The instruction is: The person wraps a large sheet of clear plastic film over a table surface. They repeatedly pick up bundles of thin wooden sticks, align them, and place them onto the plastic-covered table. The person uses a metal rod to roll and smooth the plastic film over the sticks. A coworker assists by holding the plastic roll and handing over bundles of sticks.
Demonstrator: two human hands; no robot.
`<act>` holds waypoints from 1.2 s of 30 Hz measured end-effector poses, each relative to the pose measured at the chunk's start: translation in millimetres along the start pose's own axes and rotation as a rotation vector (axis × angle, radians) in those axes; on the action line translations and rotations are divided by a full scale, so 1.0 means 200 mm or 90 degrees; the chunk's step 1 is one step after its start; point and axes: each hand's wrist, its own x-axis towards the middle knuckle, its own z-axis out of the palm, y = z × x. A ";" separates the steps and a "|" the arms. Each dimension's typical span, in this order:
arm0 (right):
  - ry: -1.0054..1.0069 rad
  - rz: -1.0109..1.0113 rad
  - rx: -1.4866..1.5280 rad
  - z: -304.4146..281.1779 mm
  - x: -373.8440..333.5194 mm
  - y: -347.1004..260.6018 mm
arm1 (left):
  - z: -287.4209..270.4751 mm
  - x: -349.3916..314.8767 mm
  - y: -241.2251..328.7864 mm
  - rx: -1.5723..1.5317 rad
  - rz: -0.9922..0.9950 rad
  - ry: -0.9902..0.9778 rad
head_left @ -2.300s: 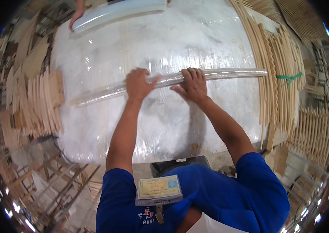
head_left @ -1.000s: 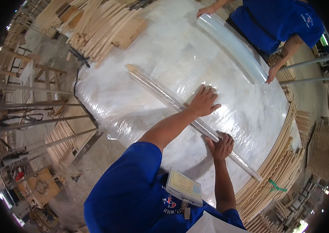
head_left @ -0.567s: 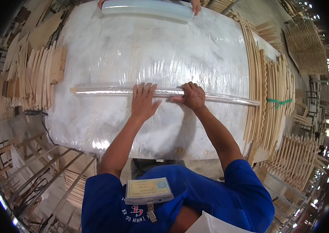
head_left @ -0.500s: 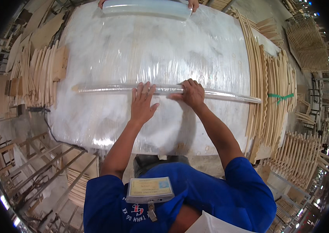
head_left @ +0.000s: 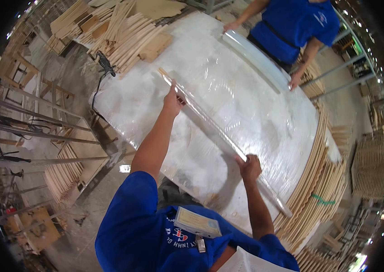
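A long thin bundle (head_left: 217,129), wrapped in clear stretch film with bare wood showing at its far left tip, runs slantwise over the table. My left hand (head_left: 174,100) is closed round it near that tip. Lower down, my right hand (head_left: 249,167) grips the same bundle, with its near right end sticking out past the fist. Clear film (head_left: 246,109) covers the table beyond the bundle. At the far side a co-worker's two hands hold the ends of a thick film roll (head_left: 256,59).
Wooden strips (head_left: 130,41) lie piled at the table's far left. More strips, some with wavy edges, line the right side (head_left: 307,181), where a green tie (head_left: 322,199) shows. A metal rack (head_left: 46,122) stands at the left. The pale tabletop (head_left: 192,167) lies under my arms.
My hands have moved apart, from resting on the bundle to gripping it. The view has turned, so the bundle now lies slantwise and more of the co-worker shows.
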 end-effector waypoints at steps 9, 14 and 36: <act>0.010 0.064 0.155 0.07 0.22 -0.22 | -0.12 0.16 -0.04 0.008 0.023 -0.124; -0.166 -0.233 0.360 0.24 0.95 -1.11 | -0.14 0.11 0.00 -0.029 -0.003 -0.089; -0.392 -0.559 0.272 0.55 1.26 -1.50 | -0.13 0.19 0.01 -0.068 0.020 -0.010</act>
